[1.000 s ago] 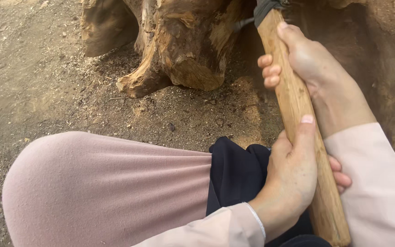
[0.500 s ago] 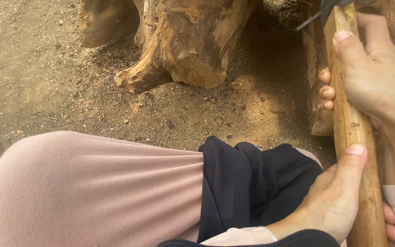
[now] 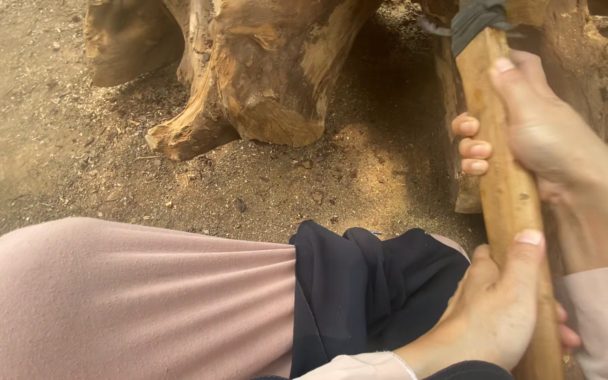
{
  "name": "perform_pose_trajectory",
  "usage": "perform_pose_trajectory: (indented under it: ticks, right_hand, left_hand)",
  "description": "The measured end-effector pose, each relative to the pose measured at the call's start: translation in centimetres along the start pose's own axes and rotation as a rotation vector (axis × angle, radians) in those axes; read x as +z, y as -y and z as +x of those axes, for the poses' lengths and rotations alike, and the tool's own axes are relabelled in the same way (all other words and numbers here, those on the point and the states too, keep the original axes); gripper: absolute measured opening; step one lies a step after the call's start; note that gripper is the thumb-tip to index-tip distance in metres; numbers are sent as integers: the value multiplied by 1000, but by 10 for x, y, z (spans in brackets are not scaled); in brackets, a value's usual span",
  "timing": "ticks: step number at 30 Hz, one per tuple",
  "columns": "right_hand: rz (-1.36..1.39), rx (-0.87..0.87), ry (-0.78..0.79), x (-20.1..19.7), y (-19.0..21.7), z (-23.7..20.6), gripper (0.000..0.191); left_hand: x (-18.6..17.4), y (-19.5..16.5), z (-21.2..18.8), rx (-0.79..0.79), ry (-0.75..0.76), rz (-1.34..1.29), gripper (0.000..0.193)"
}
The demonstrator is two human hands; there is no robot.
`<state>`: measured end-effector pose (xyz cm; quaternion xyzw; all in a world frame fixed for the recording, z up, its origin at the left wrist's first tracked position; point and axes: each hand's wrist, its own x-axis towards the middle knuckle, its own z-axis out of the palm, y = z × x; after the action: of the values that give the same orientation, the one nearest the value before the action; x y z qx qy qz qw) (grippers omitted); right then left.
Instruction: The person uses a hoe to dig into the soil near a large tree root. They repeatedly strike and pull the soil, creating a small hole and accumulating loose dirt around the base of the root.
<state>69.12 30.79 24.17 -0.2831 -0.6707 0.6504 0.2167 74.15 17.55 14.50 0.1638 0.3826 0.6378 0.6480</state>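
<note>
A long wooden tool handle (image 3: 504,190) runs from the lower right up to the top edge, where dark wrapping binds its head, which is out of view. My right hand (image 3: 536,137) grips the handle high up, thumb along it. Lower down, my left hand (image 3: 494,309) is closed around the same handle, thumb pointing upward. The handle's top end is close to a carved, gnarled tree stump (image 3: 262,77) at the top centre.
My knee in pink cloth (image 3: 121,295) fills the lower left, with a dark garment (image 3: 360,281) bunched beside it. Bare dirt ground (image 3: 58,155) scattered with wood chips surrounds the stump. More rough wood (image 3: 585,49) stands at the top right.
The view shifted, so the handle and both hands first moved right in the frame, then came back a little. Both hands kept their grip on the handle.
</note>
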Motion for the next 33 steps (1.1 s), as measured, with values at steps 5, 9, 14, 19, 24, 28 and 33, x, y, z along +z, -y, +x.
perform_pose_trajectory:
  ticks: [5,9,14,19,24,28,33]
  right_hand:
    - [-617,-30,-285,9,-4,2,44]
    - [495,155,200,-2,11,13,41]
    - [-180,15,-132,18,-3,26,40]
    - [-370,-41,-243,17,-20,11,36]
    - [-340,-80,-259,4,-14,5,31]
    - [-329,-101,-256,2,-11,5,28]
    - [-147,-110,-124,4,-5,17,31]
  left_hand:
    - [-4,-13,-3,-6,18,-63,62]
    - [-1,-35,-8,332,-43,310,62]
    - [-9,-60,-14,-106,-103,24,63]
    - [-14,-31,-22,88,-266,368,77]
    - [-6,-30,-21,53,-192,361,76]
    - [1,-52,-33,44,-190,352,75]
    - [-2,-58,-34,-19,-163,344,71]
